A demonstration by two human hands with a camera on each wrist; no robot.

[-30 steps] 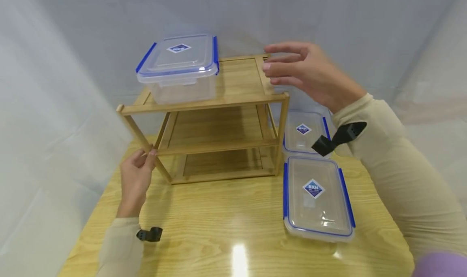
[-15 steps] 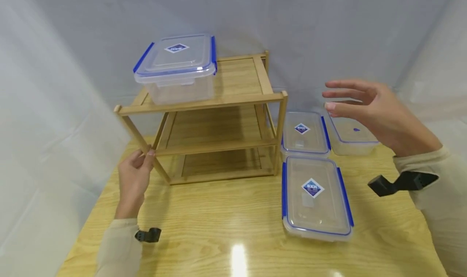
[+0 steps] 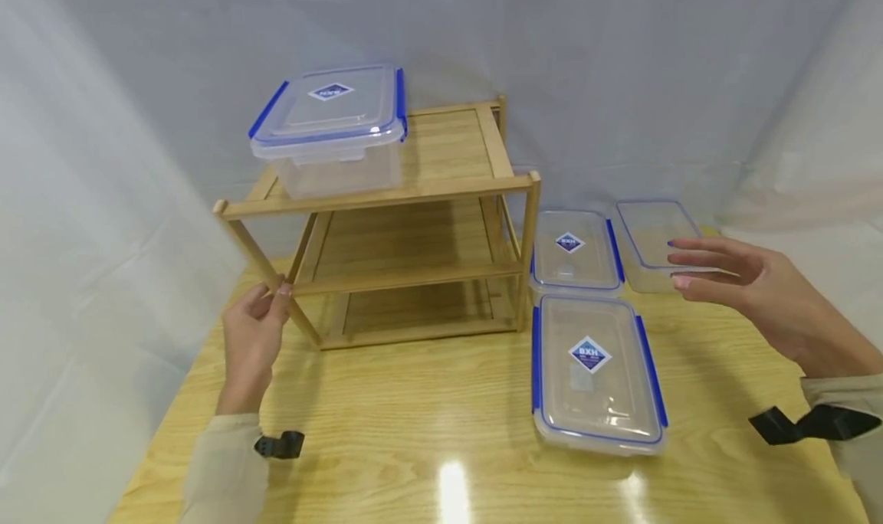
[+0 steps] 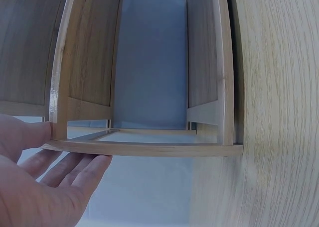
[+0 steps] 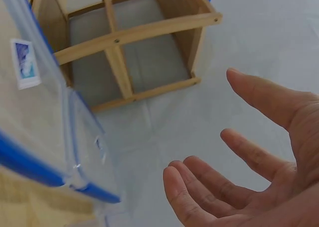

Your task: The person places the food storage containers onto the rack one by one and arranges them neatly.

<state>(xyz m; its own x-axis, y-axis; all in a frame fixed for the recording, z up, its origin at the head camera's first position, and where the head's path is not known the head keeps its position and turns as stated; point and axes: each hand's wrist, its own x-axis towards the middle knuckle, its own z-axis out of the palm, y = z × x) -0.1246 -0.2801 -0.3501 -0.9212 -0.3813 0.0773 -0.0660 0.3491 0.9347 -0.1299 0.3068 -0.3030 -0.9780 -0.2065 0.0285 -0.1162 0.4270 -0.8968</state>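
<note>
A three-tier wooden shelf rack stands on the table, its post and shelf edge between the thumb and fingers of my left hand. In the left wrist view that hand pinches the rack's front post, thumb on one side and fingers on the other. My right hand holds nothing; its fingers are spread and slightly bent, overlapping the far-right clear container in the head view. On the rack's top shelf, toward the left, sits a clear food container with a blue-edged lid.
Two lidded containers with blue clips rest on the table right of the rack: one nearer, another behind it. A pale curtain hangs behind the wooden table.
My right hand has moved from beside the top shelf rightward and down toward the far-right container. The left hand keeps its hold on the post.
</note>
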